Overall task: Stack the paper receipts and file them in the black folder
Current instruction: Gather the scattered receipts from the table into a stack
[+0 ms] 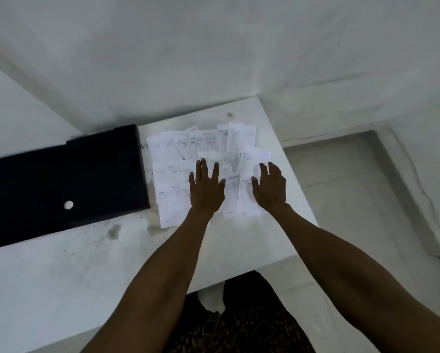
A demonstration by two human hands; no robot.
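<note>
Two hands reach palm down over the scattered paper receipts (178, 154). The left hand (206, 189) has straight, splayed fingers (199, 169). The right hand (270, 188) also has wide, slightly bent fingers and holds nothing. The receipts overlap in a loose patch on the white surface (86, 263), toward its far right corner. Their right side is near the surface's right edge, beyond which the floor (341, 174) drops away. The black folder (66, 179) lies closed and flat to the left, with its right edge just beside the nearest receipts. Bare, stained surface lies between the papers and the near edge.
</note>
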